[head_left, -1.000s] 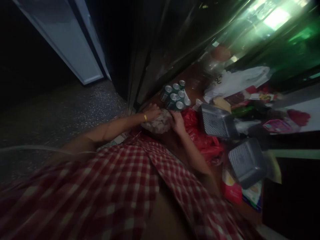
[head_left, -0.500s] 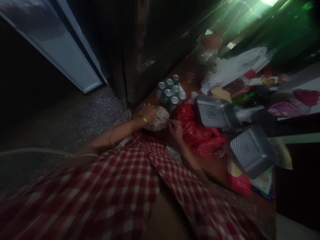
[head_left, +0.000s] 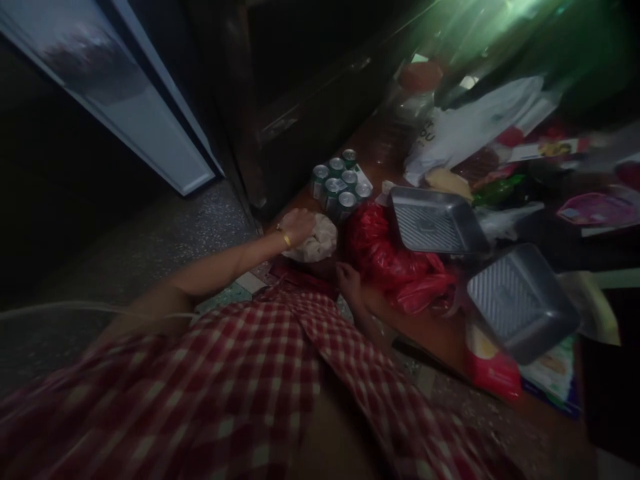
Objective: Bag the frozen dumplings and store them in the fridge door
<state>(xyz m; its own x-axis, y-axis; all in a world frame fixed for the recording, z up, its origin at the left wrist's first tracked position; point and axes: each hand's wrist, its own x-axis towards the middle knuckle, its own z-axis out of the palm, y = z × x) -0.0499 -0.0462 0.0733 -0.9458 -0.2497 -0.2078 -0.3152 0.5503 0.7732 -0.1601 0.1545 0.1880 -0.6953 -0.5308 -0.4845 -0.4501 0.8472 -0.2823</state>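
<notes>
On the near left edge of the wooden table lies a pale, crumpled, rounded bundle (head_left: pixel 320 240); the dim light hides what it is made of. My left hand (head_left: pixel 299 225), with a yellow band at the wrist, is curled over the bundle's left side and grips it. Just right of the bundle and nearer my body, my right hand (head_left: pixel 350 280) is apart from it with its fingers drawn together. Whether anything small is pinched there I cannot see. A shiny red plastic bag (head_left: pixel 383 250) lies beside the right hand.
Several drink cans (head_left: pixel 334 187) stand behind the bundle. Two grey ribbed trays, one by the red bag (head_left: pixel 425 220) and one further right (head_left: pixel 515 293), sit near a white plastic bag (head_left: pixel 465 127) and a red-lidded clear jar (head_left: pixel 417 100). Packets (head_left: pixel 493 370) lie under the right tray.
My right hand has drawn back from the bundle toward my body. The left hand stays on the bundle. The view has shifted slightly.
</notes>
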